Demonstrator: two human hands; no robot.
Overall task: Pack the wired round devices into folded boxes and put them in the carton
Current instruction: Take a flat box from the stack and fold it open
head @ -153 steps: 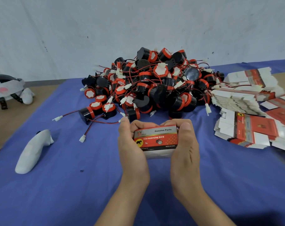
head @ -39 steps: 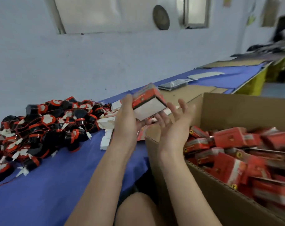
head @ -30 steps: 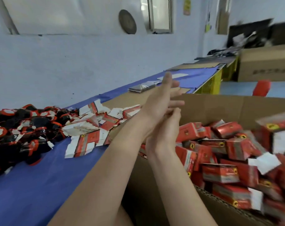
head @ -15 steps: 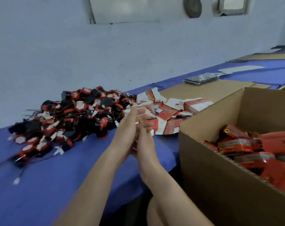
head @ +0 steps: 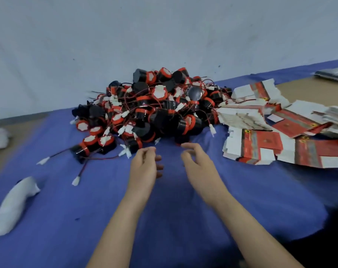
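- Wired round devices (head: pixel 154 113), black with red bands, lie heaped at the back of the counter, just beyond both hands.
- Nearest, the left hand (head: pixel 145 167) and right hand (head: pixel 197 165) hover apart over the blue cloth (head: pixel 174 219), fingers loosely curled, gripping nothing.
- A white object (head: pixel 13 206) at left is too blurred to name.
- Flat unfolded boxes (head: pixel 261 140), red and white, spread right of the heap, touching it, and are cut off by the frame edge.
- A grey packet (head: pixel 334 74) far right is also cut off.
- The bare counter (head: pixel 309 88) shows tan beyond the cloth, and a pale wall (head: pixel 164 35) stands behind.
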